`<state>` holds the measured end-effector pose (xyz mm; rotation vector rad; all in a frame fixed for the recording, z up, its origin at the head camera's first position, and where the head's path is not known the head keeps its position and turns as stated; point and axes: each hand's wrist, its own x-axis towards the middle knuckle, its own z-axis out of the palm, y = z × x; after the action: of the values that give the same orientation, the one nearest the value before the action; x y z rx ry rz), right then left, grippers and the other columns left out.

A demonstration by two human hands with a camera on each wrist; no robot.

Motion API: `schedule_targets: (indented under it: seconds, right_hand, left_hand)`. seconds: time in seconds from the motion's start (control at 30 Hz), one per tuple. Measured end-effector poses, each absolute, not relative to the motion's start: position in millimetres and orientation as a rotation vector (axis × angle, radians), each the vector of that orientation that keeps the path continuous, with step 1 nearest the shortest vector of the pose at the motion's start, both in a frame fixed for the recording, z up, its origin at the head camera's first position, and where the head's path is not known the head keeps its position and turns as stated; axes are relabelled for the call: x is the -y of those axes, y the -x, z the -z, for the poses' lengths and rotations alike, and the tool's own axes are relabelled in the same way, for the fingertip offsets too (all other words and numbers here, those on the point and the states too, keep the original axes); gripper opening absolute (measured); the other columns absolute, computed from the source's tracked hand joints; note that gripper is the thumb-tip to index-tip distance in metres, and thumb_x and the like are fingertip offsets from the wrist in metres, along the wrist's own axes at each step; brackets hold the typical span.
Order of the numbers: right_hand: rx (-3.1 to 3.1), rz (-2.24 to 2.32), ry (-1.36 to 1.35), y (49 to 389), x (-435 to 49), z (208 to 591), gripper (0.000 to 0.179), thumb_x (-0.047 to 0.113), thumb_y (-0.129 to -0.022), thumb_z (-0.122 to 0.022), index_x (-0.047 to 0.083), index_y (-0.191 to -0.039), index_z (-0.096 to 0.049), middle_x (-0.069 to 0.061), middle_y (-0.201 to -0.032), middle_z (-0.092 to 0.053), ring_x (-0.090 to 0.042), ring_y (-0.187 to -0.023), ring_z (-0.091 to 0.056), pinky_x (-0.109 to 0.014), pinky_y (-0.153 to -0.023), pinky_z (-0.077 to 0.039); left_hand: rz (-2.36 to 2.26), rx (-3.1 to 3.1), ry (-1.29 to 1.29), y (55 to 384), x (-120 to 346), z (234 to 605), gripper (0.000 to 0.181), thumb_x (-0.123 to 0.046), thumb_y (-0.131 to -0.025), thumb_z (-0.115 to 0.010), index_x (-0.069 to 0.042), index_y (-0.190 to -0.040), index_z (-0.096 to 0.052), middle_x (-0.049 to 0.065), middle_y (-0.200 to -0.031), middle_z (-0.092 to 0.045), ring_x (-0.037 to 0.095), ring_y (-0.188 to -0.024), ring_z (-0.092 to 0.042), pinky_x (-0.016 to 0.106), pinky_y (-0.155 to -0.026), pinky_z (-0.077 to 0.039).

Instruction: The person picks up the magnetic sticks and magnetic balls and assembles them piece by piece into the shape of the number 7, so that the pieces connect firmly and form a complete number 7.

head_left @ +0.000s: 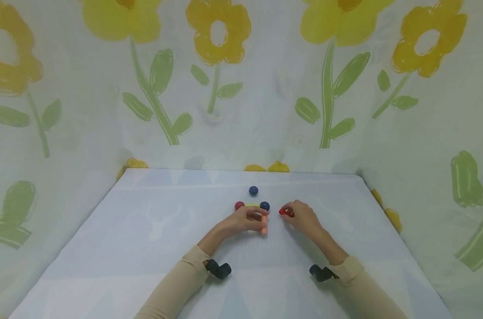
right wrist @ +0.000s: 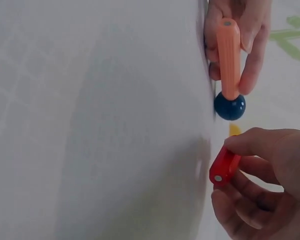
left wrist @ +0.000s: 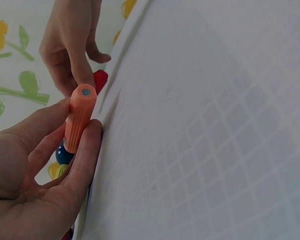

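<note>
My left hand pinches a ribbed orange magnetic rod between thumb and fingers. The rod's far end meets a dark blue ball, seen in the right wrist view. From that ball a yellow-green rod runs left to a dark red ball, partly behind the left fingers in the head view. To the right, my right hand pinches a short red rod with a metal disc in its end. The red rod is apart from the blue ball.
A second dark blue ball stands alone behind the joined pieces. They lie on a pale, patterned table, whose back edge meets a flower-printed fabric wall. Similar fabric hangs on both sides.
</note>
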<state>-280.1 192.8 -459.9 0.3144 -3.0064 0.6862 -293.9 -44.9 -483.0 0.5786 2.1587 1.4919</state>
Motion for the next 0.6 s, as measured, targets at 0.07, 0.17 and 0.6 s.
schedule_targets:
  seconds: [0.07,0.17,0.6]
  right_hand:
    - [3.018,-0.709,-0.304,278,-192,460,0.024,0.019,-0.087,-0.075,0.007,-0.108,-0.072,-0.007,-0.090,-0.065,-0.016,-0.079,-0.058,-0.030,-0.071,-0.055]
    - [3.033,-0.764,-0.294,275,-189,460,0.024,0.019,-0.087,-0.075,0.007,-0.108,-0.072,-0.006,-0.090,-0.066,-0.016,-0.079,-0.058,-0.028,-0.069,-0.055]
    - [3.025,-0.953,-0.321,265,-184,468,0.021,0.019,-0.086,-0.075,0.008,-0.104,-0.072,-0.001,-0.079,-0.066,-0.012,-0.067,-0.055,-0.022,-0.058,-0.049]
  left_hand:
    - [-1.497,-2.152,-0.586,294,45,483,0.039,-0.025,-0.089,-0.073,-0.021,-0.127,-0.065,-0.001,-0.121,-0.065,0.016,-0.107,-0.060,0.031,-0.092,-0.052]
    - [-1.494,-2.154,-0.585,295,45,483,0.039,-0.026,-0.089,-0.073,-0.021,-0.127,-0.065,-0.002,-0.120,-0.065,0.015,-0.107,-0.060,0.031,-0.092,-0.052]
    - [-1.495,-2.143,-0.611,294,46,481,0.042,-0.024,-0.089,-0.073,-0.017,-0.129,-0.063,0.005,-0.123,-0.065,0.015,-0.104,-0.061,0.029,-0.090,-0.053]
